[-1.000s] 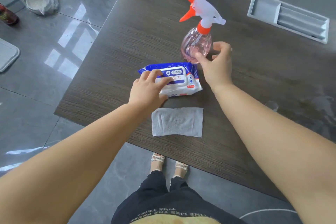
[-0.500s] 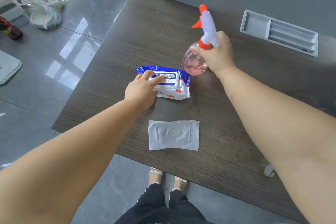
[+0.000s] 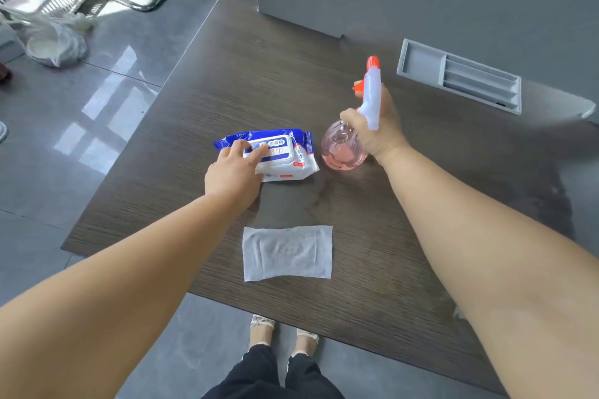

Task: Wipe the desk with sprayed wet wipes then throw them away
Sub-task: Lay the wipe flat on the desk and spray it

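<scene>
Bottle (image 3: 340, 149) gripped in my right hand (image 3: 379, 129), left hand (image 3: 231, 176) flat on the wipes pack (image 3: 291, 159), so I'd aim the nozzle (image 3: 372, 62) squarely at the near wipe (image 3: 287, 253) before squeezing.

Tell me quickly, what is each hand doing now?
Left hand: open, fingers resting on the blue-and-white wet wipe pack.
Right hand: gripping the clear pink plastic spray bottle by its neck.

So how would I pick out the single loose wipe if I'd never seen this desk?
Start at the dark wood-grain desk and look toward its near edge, between the person's forearms. There lies the wipe, a flat whitish rectangle spread out alone. Unlike the blue-and-white wipes pack under the left hand and the pink spray bottle gripped by the right hand, nothing touches it.
</scene>
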The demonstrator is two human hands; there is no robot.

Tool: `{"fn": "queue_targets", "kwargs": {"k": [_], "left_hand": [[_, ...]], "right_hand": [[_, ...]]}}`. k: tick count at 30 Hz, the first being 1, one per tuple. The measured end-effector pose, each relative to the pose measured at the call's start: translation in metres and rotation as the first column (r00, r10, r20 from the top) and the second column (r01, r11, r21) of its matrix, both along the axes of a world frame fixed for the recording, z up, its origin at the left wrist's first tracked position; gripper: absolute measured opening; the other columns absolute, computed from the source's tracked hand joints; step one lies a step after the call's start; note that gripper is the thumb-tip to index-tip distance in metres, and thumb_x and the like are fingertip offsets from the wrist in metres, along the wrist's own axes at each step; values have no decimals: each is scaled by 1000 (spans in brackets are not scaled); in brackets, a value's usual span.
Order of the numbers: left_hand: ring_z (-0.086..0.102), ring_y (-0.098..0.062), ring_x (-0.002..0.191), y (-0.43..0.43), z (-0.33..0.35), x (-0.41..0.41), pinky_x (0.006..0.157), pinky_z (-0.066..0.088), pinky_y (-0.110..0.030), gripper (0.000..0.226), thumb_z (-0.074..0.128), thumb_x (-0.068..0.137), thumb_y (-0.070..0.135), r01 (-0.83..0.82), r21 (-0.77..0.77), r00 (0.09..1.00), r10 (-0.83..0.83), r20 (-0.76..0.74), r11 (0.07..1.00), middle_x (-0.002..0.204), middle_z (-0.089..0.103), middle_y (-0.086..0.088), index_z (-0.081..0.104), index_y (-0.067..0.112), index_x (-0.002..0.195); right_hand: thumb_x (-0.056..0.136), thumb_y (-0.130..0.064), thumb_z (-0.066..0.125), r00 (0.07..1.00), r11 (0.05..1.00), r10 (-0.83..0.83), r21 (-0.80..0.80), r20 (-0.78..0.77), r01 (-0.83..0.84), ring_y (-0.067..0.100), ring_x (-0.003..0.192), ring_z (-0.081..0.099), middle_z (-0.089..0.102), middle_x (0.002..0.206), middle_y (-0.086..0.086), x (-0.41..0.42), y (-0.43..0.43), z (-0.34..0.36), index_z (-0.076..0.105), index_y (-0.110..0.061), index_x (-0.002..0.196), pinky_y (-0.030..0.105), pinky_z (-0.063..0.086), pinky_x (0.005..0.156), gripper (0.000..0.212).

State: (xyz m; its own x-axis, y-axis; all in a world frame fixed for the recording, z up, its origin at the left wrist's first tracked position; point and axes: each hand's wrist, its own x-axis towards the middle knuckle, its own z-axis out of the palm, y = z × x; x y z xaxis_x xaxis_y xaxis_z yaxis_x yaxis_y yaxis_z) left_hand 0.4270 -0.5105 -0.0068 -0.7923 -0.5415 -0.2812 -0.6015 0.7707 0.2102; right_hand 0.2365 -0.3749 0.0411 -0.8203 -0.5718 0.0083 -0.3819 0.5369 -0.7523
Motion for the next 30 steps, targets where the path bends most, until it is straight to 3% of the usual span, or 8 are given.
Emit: {"fn": "queue_targets", "kwargs": {"k": [5, 9, 11, 15, 18, 23, 27, 30], "left_hand": [[30, -26, 133, 1, 6, -2, 93, 43, -43, 62, 54, 91, 35, -39, 43, 999, 39, 5, 998, 146, 33, -1, 25, 26, 145], [28, -28, 133, 7, 13, 12, 97, 39, -43, 55, 53, 91, 32, -88, 48, 992, 92, -89, 995, 142, 39, -6, 34, 18, 140], [32, -30, 127, 15, 15, 26, 95, 39, -42, 43, 54, 90, 28, -121, 101, 980, 135, -149, 987, 135, 44, -8, 46, 15, 130], [41, -29, 117, 38, 11, 68, 97, 36, -35, 31, 55, 89, 22, -73, 238, 980, 114, -164, 969, 125, 52, -6, 57, 15, 119], [39, -27, 122, 56, 5, 101, 102, 31, -31, 30, 54, 91, 23, -18, 255, 992, 50, -120, 967, 129, 51, -1, 56, 17, 120], [35, -26, 128, 74, -3, 125, 106, 30, -33, 29, 54, 91, 25, -23, 250, 993, 52, -110, 968, 138, 45, 3, 57, 20, 120], [33, -24, 132, 81, -12, 134, 108, 31, -35, 35, 51, 93, 25, 6, 230, 998, 9, -68, 973, 143, 41, 5, 52, 21, 128], [35, -23, 131, 85, -18, 139, 108, 30, -33, 37, 53, 91, 26, 19, 191, 996, -3, -87, 981, 141, 44, 6, 52, 20, 128]], "right_hand": [[70, -13, 54, 964, 960, -69, -246, 256, 134, 11, 97, 53, 51, 111, -1, 26, 22, 13, 46, -34, 109, 34, 45, 91, 45], [81, -3, 55, 943, 960, -41, -249, 329, 129, 16, 66, 57, 59, 102, -3, 55, 43, 38, 55, -24, 105, 18, 48, 64, 31], [86, -6, 57, 912, 983, 13, -174, 410, 64, 17, 60, 55, 59, 99, -2, 73, 54, 45, 58, -26, 105, 22, 49, 60, 29], [87, -5, 57, 844, 988, 87, 60, 529, -139, 20, 61, 56, 59, 98, 2, 118, 76, 36, 55, -12, 124, 19, 45, 55, 37], [88, -9, 56, 784, 960, 93, 153, 614, -233, 20, 62, 58, 58, 99, -3, 154, 86, 18, 52, -30, 129, 27, 48, 66, 47], [83, -22, 60, 675, 880, 92, 258, 732, -400, 17, 61, 62, 64, 108, 3, 191, 92, -6, 59, -28, 118, 37, 51, 85, 35], [82, -24, 58, 665, 873, 41, 297, 745, -387, 16, 58, 63, 63, 105, 5, 208, 92, -18, 55, -37, 126, 38, 52, 87, 46], [81, -22, 57, 666, 898, -46, 323, 745, -299, 18, 56, 61, 64, 87, 2, 214, 92, -25, 60, -19, 122, 35, 53, 77, 42]]}}
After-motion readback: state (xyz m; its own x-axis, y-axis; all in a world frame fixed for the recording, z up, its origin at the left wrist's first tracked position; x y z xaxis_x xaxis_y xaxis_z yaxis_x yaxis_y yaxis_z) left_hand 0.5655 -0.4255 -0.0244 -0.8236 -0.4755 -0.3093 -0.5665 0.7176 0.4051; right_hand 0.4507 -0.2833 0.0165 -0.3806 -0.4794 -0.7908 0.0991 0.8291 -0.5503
